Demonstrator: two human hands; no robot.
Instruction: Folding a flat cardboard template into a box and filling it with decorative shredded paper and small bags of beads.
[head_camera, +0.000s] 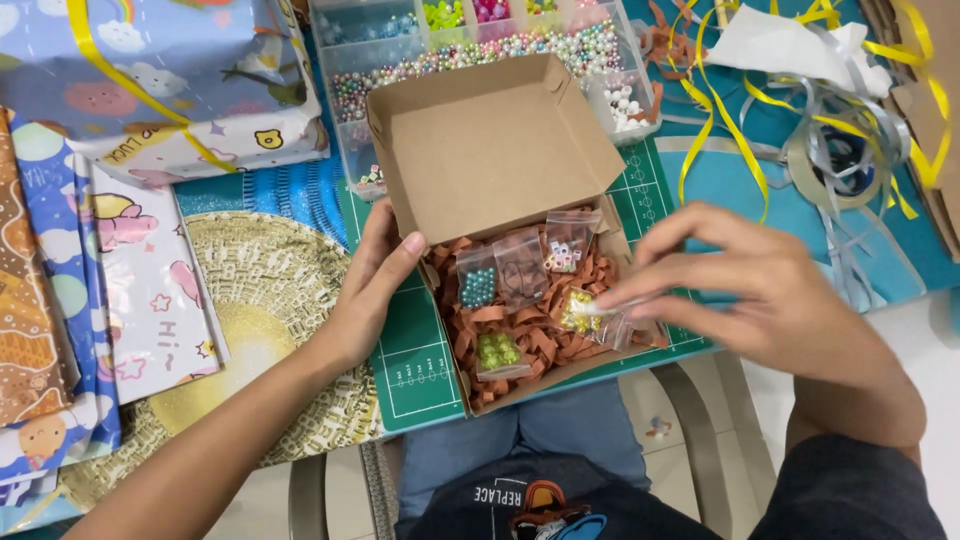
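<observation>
Watching from my end, I see the left hand pressed flat-fingered against the nine o'clock wall of the open cardboard box, thumb hooked over the rim, steadying it rather than gripping anything loose. The right hand comes in from three o'clock, its fingertips pinched on a small clear zip bag of yellow beads, which lies on the brown paper shred near the box's four o'clock side.

Four more little bags sit on the shred: teal beads at ten o'clock, a bag with a dark cord just beside it, white letter beads at one o'clock, and green beads at six o'clock.

My worries: the box overhangs the near edge of the green cutting mat and seems to reach the table's front edge, above the lap, so a firm push from the right hand could, I judge, tip it toward six o'clock if the left hand eases off. The bags look slick; a loose pinch may let the yellow one slide under the shred. The raised lid leans back on the bead organiser tray at twelve o'clock, and a jolt might nudge that tray. Loose yellow ribbon at two o'clock lies near the right forearm and could snag.
</observation>
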